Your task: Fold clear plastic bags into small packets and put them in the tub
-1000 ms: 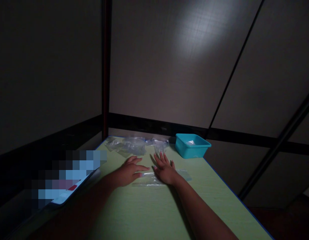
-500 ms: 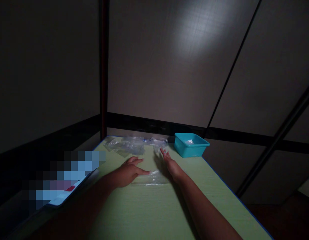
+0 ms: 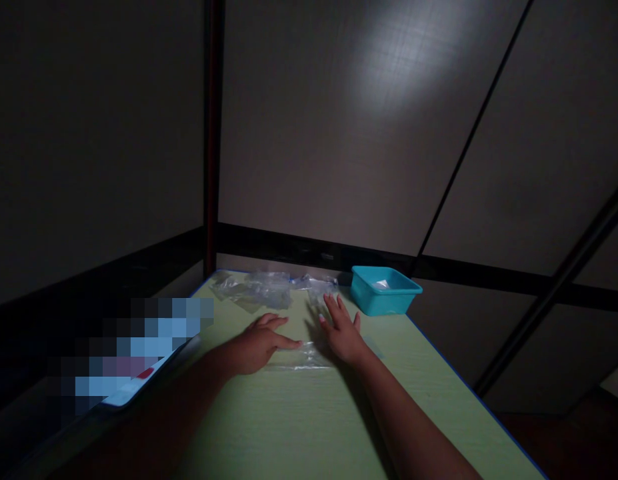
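Observation:
A clear plastic bag (image 3: pixel 306 358) lies flat on the pale green table (image 3: pixel 269 427). At its left end is my left hand (image 3: pixel 259 343), fingers apart, with the thumb stretched along the bag's near part. My right hand (image 3: pixel 345 335) is over the bag's right part, palm down and fingers spread, gripping nothing; whether it touches the plastic I cannot tell. Part of the bag is hidden under both hands. Farther back lie several crumpled clear bags (image 3: pixel 266 289), and another clear bag (image 3: pixel 316 285) is just beyond my right fingertips.
A turquoise plastic basin (image 3: pixel 383 300) stands at the table's back right, with something pale inside. Along the left edge is a flat, light-blue object (image 3: pixel 126 395), mostly pixelated. Dark panelled walls (image 3: pixel 313 133) rise behind and to the left.
My right hand has turned from edge-on to palm down, and its fingers have spread. My left hand stays in nearly the same place. The view has shifted slightly.

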The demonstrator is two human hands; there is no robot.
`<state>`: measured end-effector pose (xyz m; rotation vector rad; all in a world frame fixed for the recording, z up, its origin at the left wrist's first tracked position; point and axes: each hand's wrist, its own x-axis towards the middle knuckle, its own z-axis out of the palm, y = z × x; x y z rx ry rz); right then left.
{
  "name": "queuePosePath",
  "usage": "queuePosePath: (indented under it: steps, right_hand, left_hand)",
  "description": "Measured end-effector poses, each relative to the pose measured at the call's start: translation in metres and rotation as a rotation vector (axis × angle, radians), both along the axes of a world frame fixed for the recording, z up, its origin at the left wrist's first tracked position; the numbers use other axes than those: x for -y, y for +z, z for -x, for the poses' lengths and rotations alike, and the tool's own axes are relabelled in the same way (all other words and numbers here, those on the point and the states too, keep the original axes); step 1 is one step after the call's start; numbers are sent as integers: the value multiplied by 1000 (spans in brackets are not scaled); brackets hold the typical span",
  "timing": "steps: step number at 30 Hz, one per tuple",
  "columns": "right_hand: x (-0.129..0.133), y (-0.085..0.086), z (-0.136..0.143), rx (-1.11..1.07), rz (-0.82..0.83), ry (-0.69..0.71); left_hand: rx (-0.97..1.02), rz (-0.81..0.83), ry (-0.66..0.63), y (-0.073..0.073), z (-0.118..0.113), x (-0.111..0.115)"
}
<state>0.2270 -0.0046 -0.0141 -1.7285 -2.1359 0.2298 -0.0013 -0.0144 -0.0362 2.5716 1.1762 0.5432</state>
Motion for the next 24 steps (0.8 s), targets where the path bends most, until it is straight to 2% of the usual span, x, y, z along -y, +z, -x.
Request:
queuePosePath:
  steps: [9,16,24]
  right_hand:
    - [10,0,7,158,88,91]
    - [10,1,8,235,122,86]
    - [11,1,8,248,122,88]
  left_hand:
    - [7,-35,34,1,-1,0]
    - [26,-57,47,-1,-1,-2]
    - [86,-94,-23,15,-6,8]
